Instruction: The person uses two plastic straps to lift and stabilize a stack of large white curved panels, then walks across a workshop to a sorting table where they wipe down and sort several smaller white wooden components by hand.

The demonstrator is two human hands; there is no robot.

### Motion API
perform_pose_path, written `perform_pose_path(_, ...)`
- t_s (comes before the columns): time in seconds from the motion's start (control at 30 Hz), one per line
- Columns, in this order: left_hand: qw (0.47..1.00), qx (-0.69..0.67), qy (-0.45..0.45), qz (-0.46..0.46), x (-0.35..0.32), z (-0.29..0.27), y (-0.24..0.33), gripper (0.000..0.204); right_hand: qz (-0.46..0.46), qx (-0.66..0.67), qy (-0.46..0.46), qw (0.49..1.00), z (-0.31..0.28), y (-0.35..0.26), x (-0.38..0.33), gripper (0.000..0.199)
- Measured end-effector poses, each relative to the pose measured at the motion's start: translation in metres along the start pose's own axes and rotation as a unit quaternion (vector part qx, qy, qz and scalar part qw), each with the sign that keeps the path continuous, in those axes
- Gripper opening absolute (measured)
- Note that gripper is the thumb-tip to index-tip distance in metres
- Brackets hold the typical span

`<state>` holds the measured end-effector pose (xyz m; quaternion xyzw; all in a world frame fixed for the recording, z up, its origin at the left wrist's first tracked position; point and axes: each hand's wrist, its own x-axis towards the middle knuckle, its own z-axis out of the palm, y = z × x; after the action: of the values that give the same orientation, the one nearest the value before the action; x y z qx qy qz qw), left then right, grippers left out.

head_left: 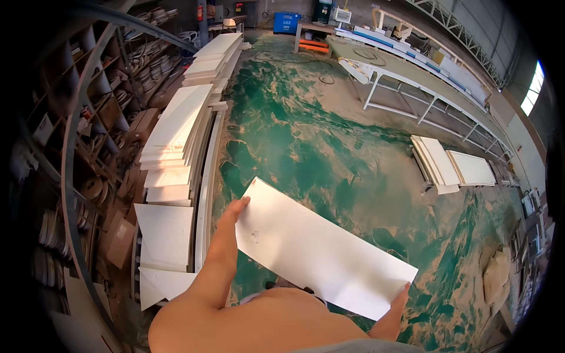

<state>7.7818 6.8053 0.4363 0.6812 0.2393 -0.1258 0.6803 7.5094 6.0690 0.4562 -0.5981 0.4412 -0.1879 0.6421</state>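
A long white board (321, 247) is held in front of my body, slanting from upper left to lower right. My left hand (239, 206) grips its far left end, with the thumb over the edge and the other fingers hidden behind. At the opposite end, my right hand (400, 297) is closed on the right edge; most of its fingers are out of sight beneath the board. A small dark mark shows on the board's face near the left end. Left of my left arm lies a row of stacked white boards (168, 235), apart from the held one.
Stacked panels (176, 123) run along the left side on a rail. Shelves of coiled edging strips (112, 88) stand beyond them. Ahead right is a long machine table (424, 76). A low stack of boards (438, 165) sits on the dusty green floor (282, 117); a sack (497, 276) lies at right.
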Motion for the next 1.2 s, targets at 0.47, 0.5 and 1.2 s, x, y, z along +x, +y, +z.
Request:
perform_pose_path(0.47, 0.99, -0.093, 0.106, -0.026, 0.414, -0.061, 0.158, 0.064, 0.046, -0.178, -0.108, 0.977, 0.502, -0.15, 0.239, 0.078)
perform_pose_path(0.5, 0.989, -0.092, 0.111, -0.021, 0.451, -0.068, 0.181, 0.064, 0.048, -0.179, -0.106, 0.977, 0.538, -0.159, 0.251, 0.078)
perform_pose_path(1.2, 0.987, -0.124, 0.056, -0.087, 1.083, -0.155, 0.591, 0.071, 0.036, -0.183, -0.16, 0.969, 1.258, -0.361, 0.516, 0.079)
